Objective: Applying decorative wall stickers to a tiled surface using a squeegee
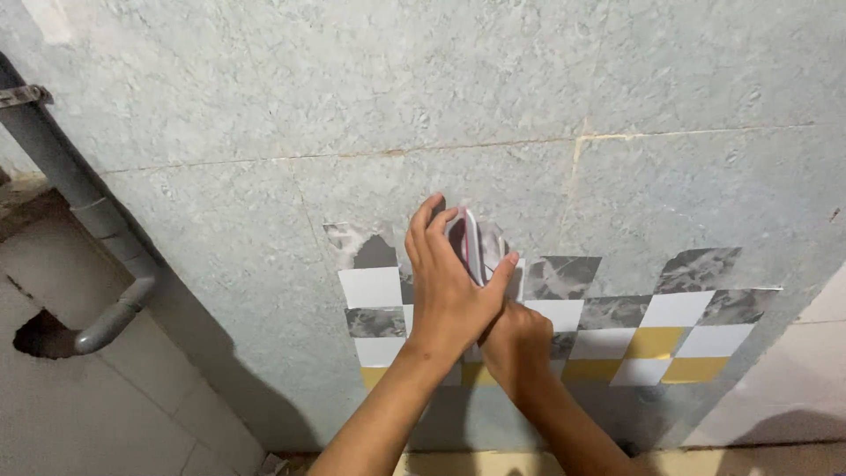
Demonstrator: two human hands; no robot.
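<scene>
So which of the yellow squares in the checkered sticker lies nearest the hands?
The yellow square just below the left hand, partly hidden by the wrists; the other yellow squares sit off to either side.

Wall (264,88): pale grey-green, mottled. Sticker sheet (617,330): checker pattern of white, grey marbled and yellow squares. Pipe (62,159): grey. Floor tiles (106,405): beige.

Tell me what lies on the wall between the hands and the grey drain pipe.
Head view: only bare grey-green wall tile lies between the hands and the grey pipe, past the checkered sticker's left edge.
</scene>
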